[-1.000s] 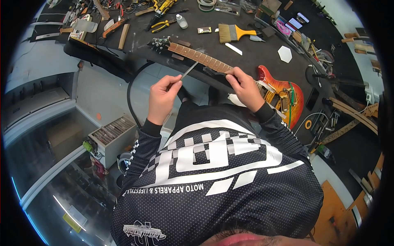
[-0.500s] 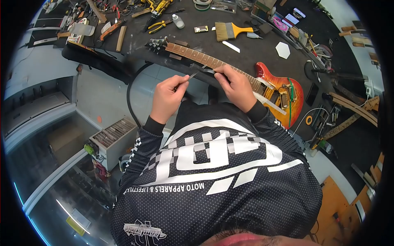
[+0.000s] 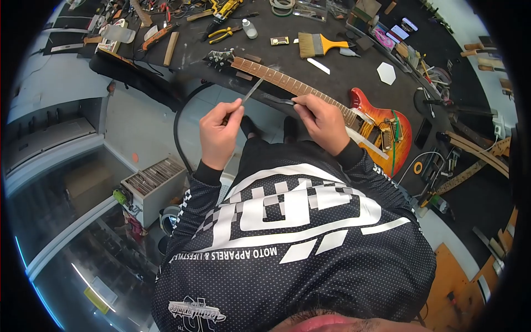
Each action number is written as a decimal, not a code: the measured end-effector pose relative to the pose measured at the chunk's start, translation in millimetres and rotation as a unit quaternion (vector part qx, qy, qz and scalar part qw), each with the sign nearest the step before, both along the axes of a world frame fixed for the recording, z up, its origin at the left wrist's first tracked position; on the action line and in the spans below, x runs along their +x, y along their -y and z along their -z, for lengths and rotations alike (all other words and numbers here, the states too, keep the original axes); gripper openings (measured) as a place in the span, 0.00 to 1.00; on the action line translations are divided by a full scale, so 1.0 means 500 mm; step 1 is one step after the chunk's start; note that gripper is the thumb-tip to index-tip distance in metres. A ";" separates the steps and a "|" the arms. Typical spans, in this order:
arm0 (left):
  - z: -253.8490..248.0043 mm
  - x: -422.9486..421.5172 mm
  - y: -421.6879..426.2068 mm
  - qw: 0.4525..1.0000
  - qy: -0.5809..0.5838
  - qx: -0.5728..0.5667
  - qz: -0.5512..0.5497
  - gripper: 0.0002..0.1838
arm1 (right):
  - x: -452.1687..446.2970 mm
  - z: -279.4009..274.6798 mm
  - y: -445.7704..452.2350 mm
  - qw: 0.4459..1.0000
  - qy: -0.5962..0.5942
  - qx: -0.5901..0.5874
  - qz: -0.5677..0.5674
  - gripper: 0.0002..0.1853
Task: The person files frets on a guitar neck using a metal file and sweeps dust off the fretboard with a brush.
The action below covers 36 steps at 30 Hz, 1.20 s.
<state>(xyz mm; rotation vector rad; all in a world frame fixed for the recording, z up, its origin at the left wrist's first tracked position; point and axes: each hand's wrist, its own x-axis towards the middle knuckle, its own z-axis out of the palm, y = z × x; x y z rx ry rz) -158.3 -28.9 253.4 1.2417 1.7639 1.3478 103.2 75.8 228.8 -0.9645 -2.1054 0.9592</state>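
My left hand (image 3: 220, 130) is closed in a pinch around a thin, flat grey metal strip (image 3: 253, 91), its free end pointing up toward the guitar neck. My right hand (image 3: 321, 122) pinches a narrow dark strip (image 3: 275, 99) whose loose end points left; its material is unclear. The two strips are apart, held in front of the bench edge. Just beyond them lies an electric guitar (image 3: 398, 122) with a red-orange sunburst body on the right and its fretboard (image 3: 287, 83) running left. A green band crosses the body, and pale tape lies near the pickups.
On the dark workbench (image 3: 182, 50) are a wide paintbrush (image 3: 321, 44), yellow-handled pliers (image 3: 222, 35), a small bottle (image 3: 249, 29), a white hexagon (image 3: 386, 73) and a yellow drill (image 3: 225, 11). A box of slats (image 3: 152, 185) stands at lower left.
The two strips have moved apart, and more of the one in my left hand shows. My left hand has shifted slightly left, my right slightly right. The view has shifted a little.
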 end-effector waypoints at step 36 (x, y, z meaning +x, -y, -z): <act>-0.034 0.010 0.035 0.999 -0.008 -0.045 -0.010 0.04 | -0.025 -0.021 0.025 0.999 -0.034 -0.001 0.002 0.07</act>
